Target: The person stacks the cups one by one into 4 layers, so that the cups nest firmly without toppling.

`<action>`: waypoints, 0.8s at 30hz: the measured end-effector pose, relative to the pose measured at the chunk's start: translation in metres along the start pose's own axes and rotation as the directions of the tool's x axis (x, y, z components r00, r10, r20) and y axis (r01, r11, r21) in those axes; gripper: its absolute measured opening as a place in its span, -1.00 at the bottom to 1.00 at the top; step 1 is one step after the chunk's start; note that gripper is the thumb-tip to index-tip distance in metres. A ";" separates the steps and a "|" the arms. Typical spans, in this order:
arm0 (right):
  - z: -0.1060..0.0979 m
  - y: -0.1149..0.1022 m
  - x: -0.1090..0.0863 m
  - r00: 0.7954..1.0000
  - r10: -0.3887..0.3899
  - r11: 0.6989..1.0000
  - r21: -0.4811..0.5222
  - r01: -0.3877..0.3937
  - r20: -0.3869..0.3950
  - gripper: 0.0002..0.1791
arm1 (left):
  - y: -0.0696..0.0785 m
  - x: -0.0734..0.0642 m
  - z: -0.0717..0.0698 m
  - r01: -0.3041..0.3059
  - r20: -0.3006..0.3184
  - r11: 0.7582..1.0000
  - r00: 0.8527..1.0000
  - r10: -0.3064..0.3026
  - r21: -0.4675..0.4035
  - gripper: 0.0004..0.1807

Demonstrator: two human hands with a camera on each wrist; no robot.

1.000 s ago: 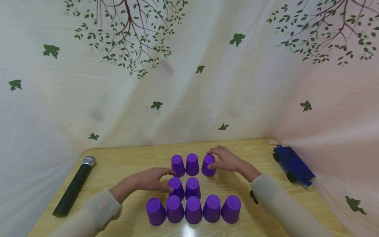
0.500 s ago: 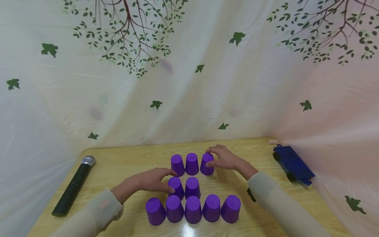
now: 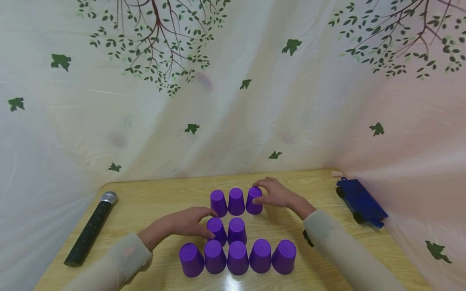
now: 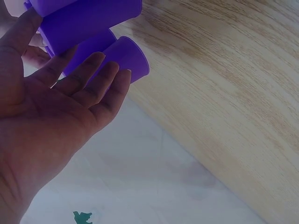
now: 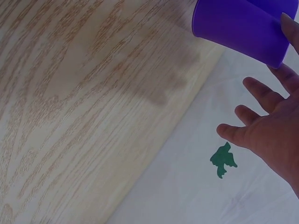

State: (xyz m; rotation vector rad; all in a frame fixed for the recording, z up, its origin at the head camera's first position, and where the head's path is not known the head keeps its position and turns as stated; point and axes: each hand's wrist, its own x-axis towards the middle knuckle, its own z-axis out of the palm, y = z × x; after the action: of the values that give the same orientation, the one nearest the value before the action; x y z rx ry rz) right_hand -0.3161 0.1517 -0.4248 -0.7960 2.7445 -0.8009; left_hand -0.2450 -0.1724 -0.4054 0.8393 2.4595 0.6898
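Purple cups stand upside down on the table in three rows. My left hand (image 3: 183,222) grips the left cup (image 3: 217,227) of the middle row between thumb and fingers; another cup (image 3: 237,231) stands right beside it. In the left wrist view, the other fingers (image 4: 100,88) reach past the cup with the palm in sight. At the back row's right end, my right hand (image 3: 278,195) pinches a cup (image 3: 251,207) by thumb and index finger. That cup (image 5: 240,32) also shows in the right wrist view, the remaining fingers (image 5: 261,93) spread apart from it.
Several cups (image 3: 238,258) form the front row, nearest me. Two more (image 3: 236,202) complete the back row. A black microphone (image 3: 91,228) lies at the left, a blue toy vehicle (image 3: 360,202) at the right edge. A leaf-printed curtain (image 3: 233,109) hangs behind the table (image 3: 153,194).
My right hand has shifted slightly left with its cup, bringing it nearer the middle cup of the back row. The left hand has stayed almost still at its cup.
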 end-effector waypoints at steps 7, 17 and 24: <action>0.000 0.001 0.001 1.000 -0.022 1.000 -0.013 0.022 -0.006 -0.39 | 0.001 0.001 0.001 0.021 0.008 1.000 1.000 -0.021 0.009 -0.44; 0.001 0.001 0.002 1.000 -0.020 1.000 -0.019 0.020 -0.003 -0.40 | 0.002 0.002 0.001 0.023 0.010 1.000 1.000 -0.023 0.015 -0.46; 0.000 0.001 0.001 1.000 -0.018 1.000 -0.019 0.018 -0.003 -0.38 | 0.000 0.003 0.002 0.008 0.000 0.999 1.000 -0.008 0.033 -0.48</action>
State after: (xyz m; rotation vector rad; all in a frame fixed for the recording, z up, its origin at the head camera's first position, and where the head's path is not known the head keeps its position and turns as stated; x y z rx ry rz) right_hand -0.3175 0.1518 -0.4256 -0.8251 2.7551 -0.7813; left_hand -0.2460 -0.1691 -0.4078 0.8412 2.4795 0.6479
